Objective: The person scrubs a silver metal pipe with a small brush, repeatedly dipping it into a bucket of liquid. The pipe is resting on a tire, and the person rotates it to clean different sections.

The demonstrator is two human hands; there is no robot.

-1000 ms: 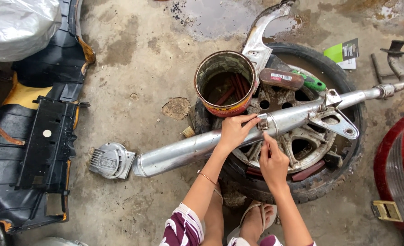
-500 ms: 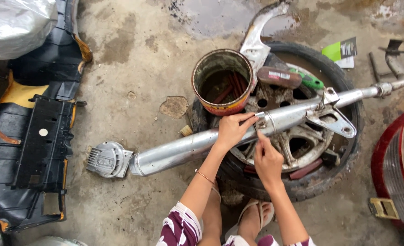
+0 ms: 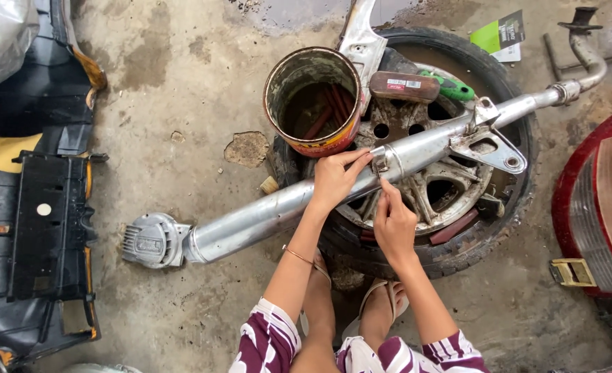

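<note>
Silvery metal runs across the whole scene: a long exhaust pipe (image 3: 278, 211) lies slantwise, its finned end cap near and to the left on the concrete floor (image 3: 168, 90), its thin curved end far and to the right, its middle resting across a wheel with tyre (image 3: 506, 200) lying flat. Both hands meet at the pipe's middle, just in front of the person. The left hand (image 3: 333, 181) lies on top of the pipe with fingers curled over it, steadying it beside a small clamp band (image 3: 380, 160). The right hand (image 3: 392, 222) comes up from the near side, fingertips pinched at the lower edge of that band; it may hold a small part or tool, but this is too small to tell. A rusty tin can (image 3: 313, 103) stands on the wheel's far left edge, touching the pipe or nearly so.
</note>
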